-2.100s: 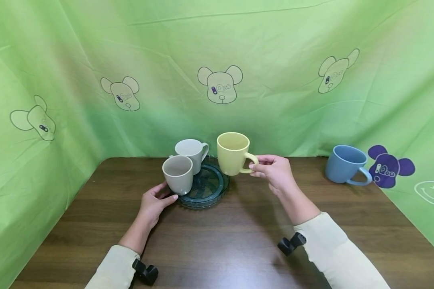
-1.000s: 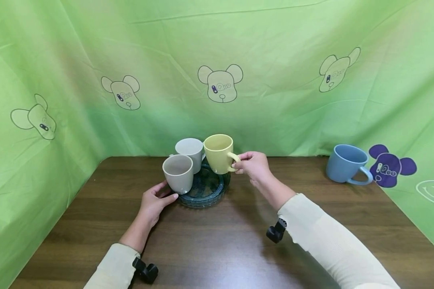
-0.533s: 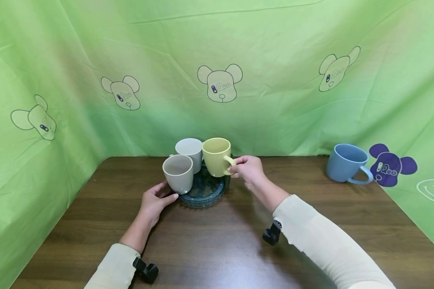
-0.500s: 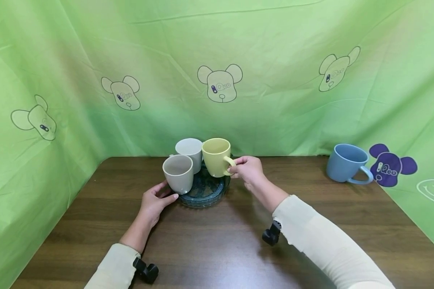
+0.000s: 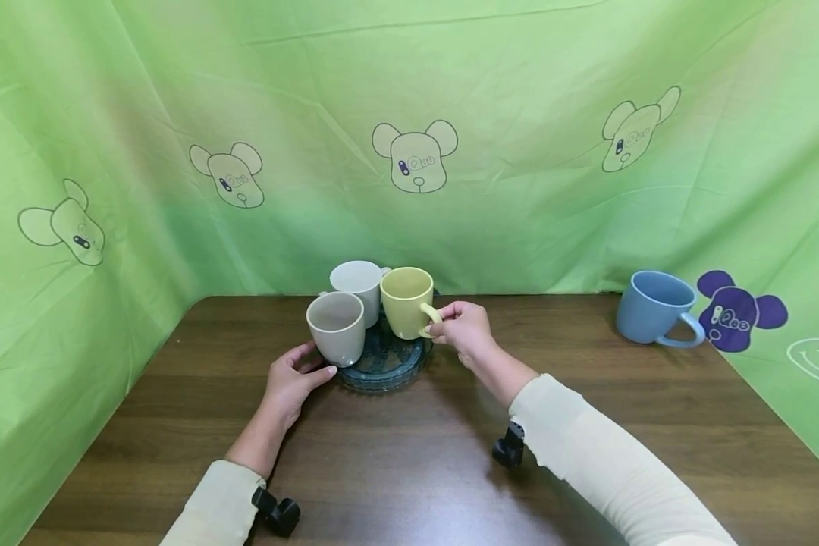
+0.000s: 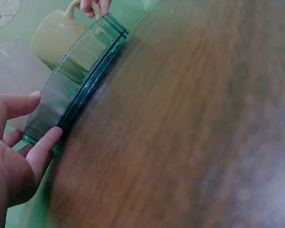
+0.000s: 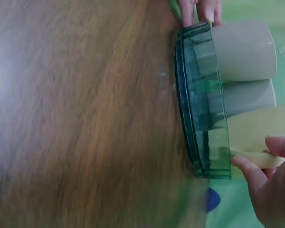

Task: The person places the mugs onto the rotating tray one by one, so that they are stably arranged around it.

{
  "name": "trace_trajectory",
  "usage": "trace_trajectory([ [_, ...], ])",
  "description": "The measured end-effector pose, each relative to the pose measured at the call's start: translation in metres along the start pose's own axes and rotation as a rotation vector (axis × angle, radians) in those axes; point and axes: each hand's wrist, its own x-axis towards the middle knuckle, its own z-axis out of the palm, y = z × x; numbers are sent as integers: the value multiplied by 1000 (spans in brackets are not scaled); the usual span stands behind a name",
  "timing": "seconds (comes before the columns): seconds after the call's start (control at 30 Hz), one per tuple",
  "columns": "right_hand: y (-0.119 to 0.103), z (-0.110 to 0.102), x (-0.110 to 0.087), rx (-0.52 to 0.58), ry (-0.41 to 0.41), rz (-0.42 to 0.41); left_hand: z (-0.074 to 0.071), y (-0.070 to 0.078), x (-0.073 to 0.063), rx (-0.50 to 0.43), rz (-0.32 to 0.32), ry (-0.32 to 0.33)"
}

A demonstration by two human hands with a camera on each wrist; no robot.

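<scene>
Green cloth, printed with outlined mouse-eared heads, is hanging behind and beside my brown wood-grain bench. Over the right part of a round blue-green glass dish, I am holding a yellow mug upright; I cannot tell whether its base is touching the dish's floor. My right hand is pinching the mug's handle between thumb and fingers. Just beside the yellow one, a white mug is standing toward the back of the dish, its handle partly showing. Nearer me, on the left side, a grey-beige mug is standing in the same dish, partly covering the white one. My left hand is resting against the dish's left edge with thumb and fingers spread, the thumb lying just beside the grey-beige mug's base. Further out, cream sleeves are covering my forearms, and a small black camera is sitting at each cuff. Well apart to the right, a blue mug is standing on the bench, close to a purple mouse-eared head on the cloth.
</scene>
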Motion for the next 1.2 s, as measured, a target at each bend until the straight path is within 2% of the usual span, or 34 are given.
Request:
trace_trajectory([
  [0.2,4,-3,3,-124,19,-89,-2,-2,-1,-6,5,11],
  [0.47,6,-5,7,-204,38,-117,-1,-1,-3,1,13,9],
  [0.97,14,-8,18,-181,35,-177,2,0,-8,-19,-1,49],
  [1.2,13,-11,24,-172,28,-183,6,-1,-10,-162,-42,41],
])
